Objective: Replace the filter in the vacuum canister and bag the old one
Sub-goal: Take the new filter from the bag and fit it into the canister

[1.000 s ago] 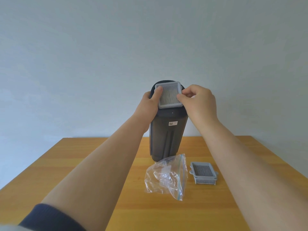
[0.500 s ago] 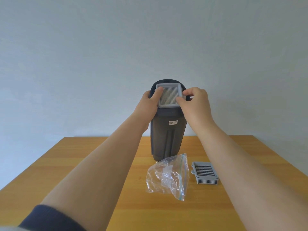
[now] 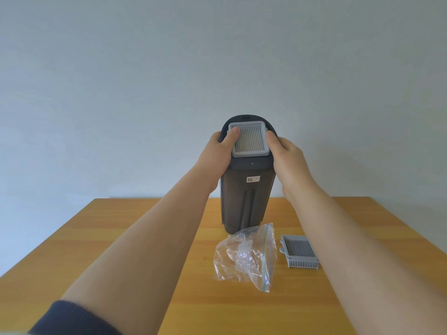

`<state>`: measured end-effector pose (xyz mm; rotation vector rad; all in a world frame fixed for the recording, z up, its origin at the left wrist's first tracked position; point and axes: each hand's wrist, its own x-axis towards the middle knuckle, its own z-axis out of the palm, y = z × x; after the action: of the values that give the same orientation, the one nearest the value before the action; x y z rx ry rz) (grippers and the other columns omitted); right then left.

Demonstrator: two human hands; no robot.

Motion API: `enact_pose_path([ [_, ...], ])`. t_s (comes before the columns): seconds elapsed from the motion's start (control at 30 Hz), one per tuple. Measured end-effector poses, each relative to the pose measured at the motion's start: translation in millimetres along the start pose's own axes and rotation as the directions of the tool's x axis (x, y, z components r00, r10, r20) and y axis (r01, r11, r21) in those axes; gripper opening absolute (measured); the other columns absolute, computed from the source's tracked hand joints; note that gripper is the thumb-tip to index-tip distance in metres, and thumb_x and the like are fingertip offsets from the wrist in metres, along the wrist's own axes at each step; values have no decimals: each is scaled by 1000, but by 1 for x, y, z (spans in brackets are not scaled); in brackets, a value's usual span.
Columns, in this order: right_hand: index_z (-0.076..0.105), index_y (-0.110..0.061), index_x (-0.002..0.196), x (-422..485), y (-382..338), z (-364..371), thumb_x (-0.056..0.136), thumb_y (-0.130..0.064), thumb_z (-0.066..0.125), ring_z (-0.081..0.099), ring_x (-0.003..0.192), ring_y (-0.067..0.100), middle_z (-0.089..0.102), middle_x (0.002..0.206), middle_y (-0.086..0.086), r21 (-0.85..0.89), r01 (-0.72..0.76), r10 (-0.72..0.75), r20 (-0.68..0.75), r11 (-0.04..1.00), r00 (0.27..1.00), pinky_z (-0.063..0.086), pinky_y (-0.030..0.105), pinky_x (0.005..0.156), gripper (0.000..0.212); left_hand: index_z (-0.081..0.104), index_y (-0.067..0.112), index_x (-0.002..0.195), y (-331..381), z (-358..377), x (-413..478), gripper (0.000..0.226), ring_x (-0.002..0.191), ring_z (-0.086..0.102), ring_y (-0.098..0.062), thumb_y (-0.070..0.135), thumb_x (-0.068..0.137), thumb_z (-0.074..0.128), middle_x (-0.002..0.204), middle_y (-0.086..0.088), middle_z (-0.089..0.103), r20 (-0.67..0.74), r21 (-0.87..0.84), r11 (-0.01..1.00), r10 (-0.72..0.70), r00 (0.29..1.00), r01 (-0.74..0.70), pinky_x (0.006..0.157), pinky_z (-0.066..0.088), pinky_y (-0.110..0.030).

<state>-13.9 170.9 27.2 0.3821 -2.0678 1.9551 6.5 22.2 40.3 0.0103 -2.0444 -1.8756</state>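
Observation:
A dark grey vacuum canister [image 3: 244, 197] stands upright on the wooden table [image 3: 145, 238]. A square pale grey pleated filter [image 3: 250, 139] sits in its top opening. My left hand [image 3: 217, 153] wraps the canister's upper left side, thumb resting on the filter's left rim. My right hand [image 3: 287, 155] holds the upper right side, thumb against the filter's right rim. A second grey filter [image 3: 298, 251] lies flat on the table to the right. A crumpled clear zip bag [image 3: 246, 256] lies in front of the canister.
A plain pale wall rises behind the table's far edge. Both forearms stretch across the table; the right one passes just beside the loose filter. Bare wood shows at the left and front.
The filter has sunk lower into the canister's top. My right hand has opened from a pinch on the filter's corner and now lies along the canister's right side.

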Motion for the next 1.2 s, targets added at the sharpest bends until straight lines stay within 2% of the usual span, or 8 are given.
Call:
enact_pose_path([
  [0.3,64,-25,104,6,1,2,97,-47,47,58,79,0,64,88,-13,-33,54,-55,-20,998,998,38,3,43,29,57,28,117,-1,-3,4,32,101,67,-12,51,95,54,112,5,69,14,-9,1000,-4,1000,4,91,55,-33],
  [0.53,65,-23,108,12,4,3,96,-47,46,59,81,1,65,89,-13,-54,44,-46,-31,998,998,44,12,53,33,60,37,95,0,2,4,14,95,68,-10,49,95,53,104,7,71,-50,2,1000,22,999,-22,80,57,-29],
  [0.77,58,-35,123,2,10,0,95,-53,46,58,93,-7,64,102,-21,55,-30,23,122,998,992,44,2,52,35,65,29,120,-2,3,0,56,103,66,-17,68,90,37,112,2,71,-83,-53,996,-83,993,79,93,53,-38],
  [0.87,49,-39,134,-2,10,1,89,-54,56,57,112,3,62,122,-16,37,-7,2,140,999,990,54,16,76,48,64,31,120,-1,4,-3,54,104,65,-16,67,93,33,112,3,70,-93,-61,994,-91,991,86,92,53,-35],
  [0.93,32,-40,147,-4,8,2,89,-51,58,45,130,11,46,146,-9,-37,54,-52,54,998,997,47,35,101,64,63,34,112,1,6,-5,46,101,65,-13,64,95,33,108,6,69,-96,-62,996,-77,992,71,85,52,-31],
  [0.97,28,-40,148,-6,6,3,90,-49,59,43,131,11,41,149,-8,-91,109,-110,-2,990,994,43,36,103,66,61,35,110,2,7,-6,43,100,64,-11,63,96,32,107,7,68,-96,-60,996,-69,993,64,84,51,-30],
  [1.07,41,-34,143,-15,4,4,92,-43,58,48,114,3,48,137,-7,-254,261,-299,-123,931,946,45,24,92,54,57,32,123,3,11,-7,47,106,60,-12,62,97,30,112,7,65,-101,-43,998,-55,993,51,97,48,-36],
  [1.2,57,-22,128,-21,6,5,96,-37,55,47,97,0,52,130,-2,-410,268,-366,-184,872,912,38,7,73,36,55,28,129,3,15,-7,52,112,59,-17,61,98,29,119,2,65,-114,-35,998,-46,992,43,103,46,-41],
])
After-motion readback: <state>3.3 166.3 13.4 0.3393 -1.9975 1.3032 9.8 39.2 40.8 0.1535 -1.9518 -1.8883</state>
